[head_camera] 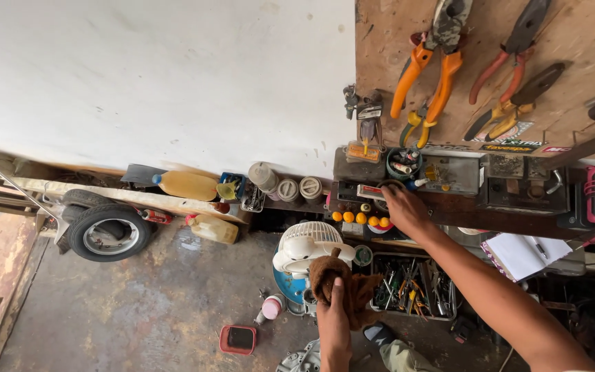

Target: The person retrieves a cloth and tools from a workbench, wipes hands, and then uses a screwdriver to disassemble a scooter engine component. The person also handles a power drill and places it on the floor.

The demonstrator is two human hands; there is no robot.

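The left hand (333, 313) clutches a brown rag (339, 284) beside a white fan (308, 246), while the right hand (401, 207) reaches, fingers curled, onto the cluttered counter (463, 207) below hanging orange pliers (427, 65).

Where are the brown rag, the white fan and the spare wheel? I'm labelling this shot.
brown rag (328, 275), head view, upper fold.
white fan (308, 244), head view, grille.
spare wheel (109, 232), head view, tyre and hub.

On the stained concrete floor (160, 310) lie a small black rubber wheel (108, 232), a yellow plastic jug (213, 229), a red square lid (237, 339) and a rectangular tray of mixed tools (413, 286).
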